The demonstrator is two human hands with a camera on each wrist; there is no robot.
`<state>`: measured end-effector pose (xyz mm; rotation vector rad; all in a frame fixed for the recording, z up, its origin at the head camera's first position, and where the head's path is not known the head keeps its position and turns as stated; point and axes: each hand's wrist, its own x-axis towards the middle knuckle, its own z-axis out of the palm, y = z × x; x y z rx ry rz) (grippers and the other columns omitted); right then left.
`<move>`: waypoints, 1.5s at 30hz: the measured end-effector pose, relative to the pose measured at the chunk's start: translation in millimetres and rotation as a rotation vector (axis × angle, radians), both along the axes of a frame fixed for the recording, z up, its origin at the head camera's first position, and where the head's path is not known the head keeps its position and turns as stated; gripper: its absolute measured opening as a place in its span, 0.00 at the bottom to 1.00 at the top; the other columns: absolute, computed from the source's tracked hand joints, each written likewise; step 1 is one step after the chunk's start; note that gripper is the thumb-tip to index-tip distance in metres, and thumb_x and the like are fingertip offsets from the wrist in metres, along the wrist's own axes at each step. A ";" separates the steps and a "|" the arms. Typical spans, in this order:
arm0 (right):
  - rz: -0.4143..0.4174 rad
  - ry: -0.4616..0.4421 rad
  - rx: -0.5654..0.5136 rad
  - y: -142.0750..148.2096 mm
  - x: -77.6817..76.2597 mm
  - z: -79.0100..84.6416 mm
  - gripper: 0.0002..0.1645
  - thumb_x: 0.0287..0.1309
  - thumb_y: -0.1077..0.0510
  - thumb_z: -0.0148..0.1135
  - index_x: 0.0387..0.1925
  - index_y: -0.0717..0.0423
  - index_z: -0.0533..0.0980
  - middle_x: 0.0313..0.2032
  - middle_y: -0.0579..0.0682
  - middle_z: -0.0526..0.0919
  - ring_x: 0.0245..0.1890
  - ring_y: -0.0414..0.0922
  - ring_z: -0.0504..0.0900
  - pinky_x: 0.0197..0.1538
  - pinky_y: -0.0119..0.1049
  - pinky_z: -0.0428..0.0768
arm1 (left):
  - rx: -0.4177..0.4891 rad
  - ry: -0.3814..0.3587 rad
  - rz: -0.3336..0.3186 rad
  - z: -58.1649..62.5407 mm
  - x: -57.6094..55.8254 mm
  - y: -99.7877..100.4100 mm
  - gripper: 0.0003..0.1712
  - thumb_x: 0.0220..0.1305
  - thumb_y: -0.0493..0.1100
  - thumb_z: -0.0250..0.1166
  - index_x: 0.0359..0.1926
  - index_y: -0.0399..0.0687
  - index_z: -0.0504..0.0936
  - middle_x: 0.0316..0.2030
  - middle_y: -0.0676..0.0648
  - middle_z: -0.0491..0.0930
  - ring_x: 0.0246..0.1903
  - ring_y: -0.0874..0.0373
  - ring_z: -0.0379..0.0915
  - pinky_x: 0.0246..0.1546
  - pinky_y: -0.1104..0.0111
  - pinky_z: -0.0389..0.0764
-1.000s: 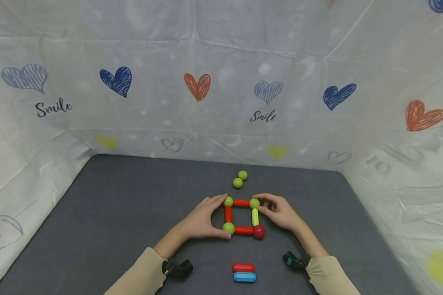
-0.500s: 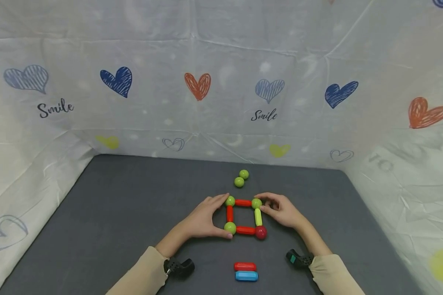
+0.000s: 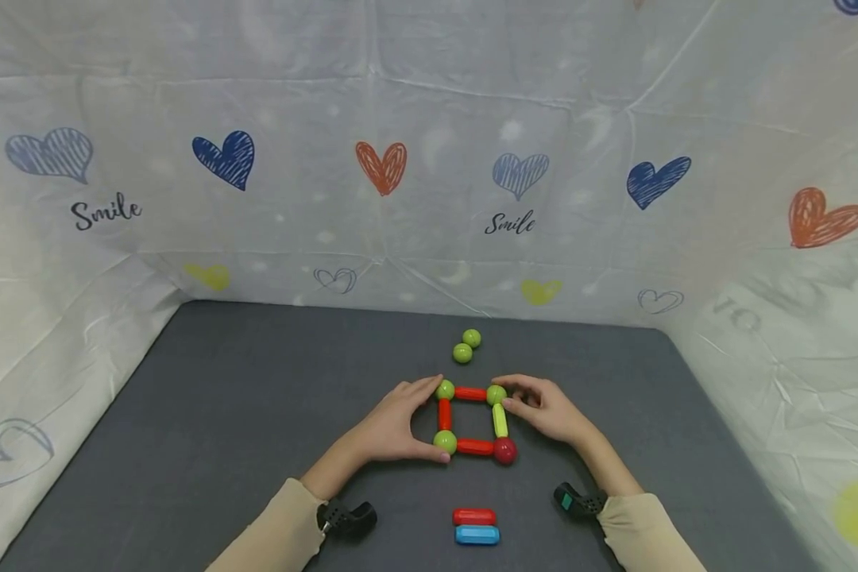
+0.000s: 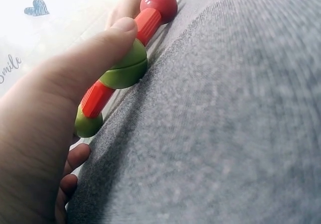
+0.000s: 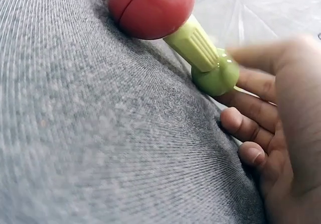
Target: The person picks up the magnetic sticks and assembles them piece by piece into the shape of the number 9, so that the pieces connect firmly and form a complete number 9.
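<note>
A square of rods and balls lies flat on the dark table, with three red rods [image 3: 475,447], one yellow-green rod [image 3: 500,421], three green balls and a red ball [image 3: 504,451]. My left hand [image 3: 393,425] spans its left side, thumb against the near green ball [image 3: 445,442] and fingertips at the far left green ball [image 3: 446,389]. In the left wrist view the thumb [image 4: 123,28] lies over the near ball. My right hand [image 3: 543,409] pinches the far right green ball [image 5: 216,76] between thumb and index finger, its other fingers curled beneath.
Two loose green balls [image 3: 462,353] sit side by side beyond the square. Nearer to me, a red rod [image 3: 474,517] and a blue rod [image 3: 477,535] lie together. A white sheet [image 3: 429,159] printed with hearts hangs behind the table [image 3: 272,381].
Both hands keep their places on the square. The whole scene has shifted slightly in the head view; the square and the loose pieces keep their arrangement.
</note>
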<state>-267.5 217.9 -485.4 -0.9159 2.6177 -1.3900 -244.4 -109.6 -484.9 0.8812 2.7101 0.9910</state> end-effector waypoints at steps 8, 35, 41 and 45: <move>0.064 0.097 0.159 2.6 23.3 0.2 0.69 0.43 0.39 0.88 0.81 0.58 0.62 0.57 0.47 0.75 0.52 0.42 0.72 0.55 0.41 0.73 | 0.005 -0.017 0.005 -0.8 2.2 1.5 0.70 0.51 0.72 0.80 0.86 0.54 0.54 0.82 0.51 0.58 0.73 0.48 0.64 0.72 0.43 0.67; 0.004 0.111 0.264 -3.4 30.7 5.3 0.74 0.43 0.37 0.88 0.83 0.56 0.56 0.51 0.44 0.71 0.53 0.43 0.70 0.55 0.46 0.73 | 0.005 0.012 0.015 4.0 2.1 0.4 0.70 0.50 0.71 0.81 0.85 0.49 0.57 0.80 0.46 0.62 0.72 0.46 0.64 0.71 0.42 0.68; 0.002 0.105 0.268 -3.3 29.2 5.5 0.74 0.44 0.37 0.88 0.83 0.58 0.56 0.50 0.43 0.70 0.53 0.43 0.70 0.54 0.44 0.71 | -0.002 0.001 0.016 3.1 0.9 1.0 0.70 0.50 0.71 0.81 0.85 0.50 0.56 0.81 0.45 0.60 0.73 0.45 0.64 0.71 0.42 0.67; 0.001 0.097 0.264 -3.2 24.8 5.4 0.74 0.44 0.38 0.88 0.83 0.58 0.56 0.49 0.43 0.70 0.52 0.44 0.70 0.54 0.44 0.72 | 0.010 0.003 0.017 1.4 -4.4 1.5 0.70 0.50 0.70 0.81 0.85 0.49 0.56 0.80 0.44 0.61 0.67 0.47 0.69 0.71 0.42 0.67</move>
